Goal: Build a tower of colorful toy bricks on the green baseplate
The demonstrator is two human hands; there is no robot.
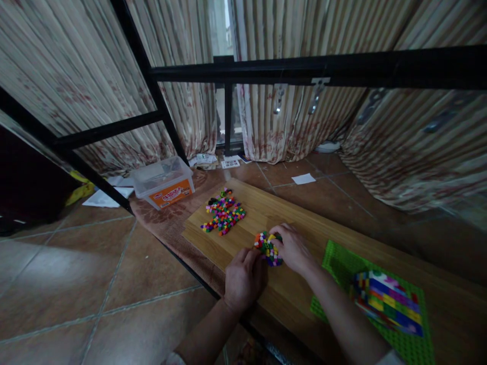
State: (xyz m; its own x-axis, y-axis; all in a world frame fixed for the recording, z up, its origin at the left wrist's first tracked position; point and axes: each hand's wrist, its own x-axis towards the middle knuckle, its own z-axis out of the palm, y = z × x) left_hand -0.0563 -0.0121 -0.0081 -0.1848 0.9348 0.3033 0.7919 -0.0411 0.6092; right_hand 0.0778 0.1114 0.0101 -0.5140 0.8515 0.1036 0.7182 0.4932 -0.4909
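Observation:
A small heap of colourful building bricks (pixel 268 248) lies on the wooden board between my two hands. At its near left edge is my left hand (pixel 243 279), its fingers curled together; whatever they may pinch is hidden. My right hand (pixel 292 249) reaches over the heap's right side with bent fingers and thumb close together among the bricks, and I cannot make out what is between them. Farther left on the board is a larger spread of loose bricks (pixel 224 213). A green baseplate (pixel 335 258) sits to the right, bearing a striped multicolour brick build (pixel 390 301), partly behind my right forearm.
The wooden board (pixel 262 203) lies over a brown cloth (pixel 171 225) on a dark frame. A clear plastic tub (pixel 163 177) with an orange label stands at the far left. Black metal bars (pixel 266 71) cross before the curtains. Papers (pixel 303 178) lie on the tiled floor.

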